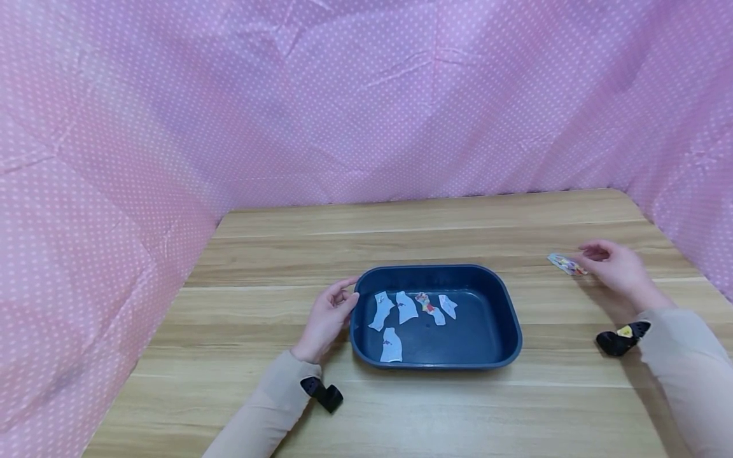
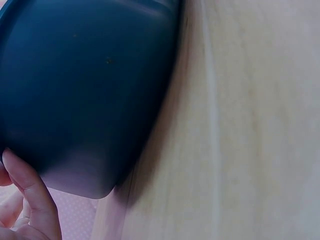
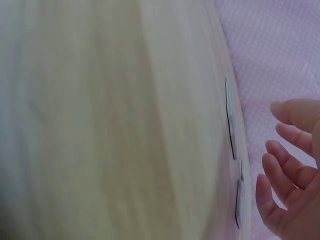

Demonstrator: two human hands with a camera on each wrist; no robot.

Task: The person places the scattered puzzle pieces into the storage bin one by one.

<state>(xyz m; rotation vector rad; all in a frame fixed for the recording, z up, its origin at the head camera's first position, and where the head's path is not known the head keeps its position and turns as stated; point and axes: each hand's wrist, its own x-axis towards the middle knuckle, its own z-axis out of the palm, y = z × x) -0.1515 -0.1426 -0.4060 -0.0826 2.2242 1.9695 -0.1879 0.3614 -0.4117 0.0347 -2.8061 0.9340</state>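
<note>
My left hand grips the left end of a dark blue plastic tray, thumb at its rim. In the left wrist view, the thumb meets the edge of the tray. Several flat, pale blue printed pieces with jagged outlines, one of them a colourful piece, lie inside toward the left. On the table at the right, my right hand hovers by a colourful flat piece. The right wrist view shows this hand's fingers loosely bent and apart from two thin pieces, an upper one and a lower one.
All this stands on a wood-grain table. A pink polka-dot cloth hangs along its back and sides. Each wrist carries a small black camera, the left camera close to the tray's near left corner.
</note>
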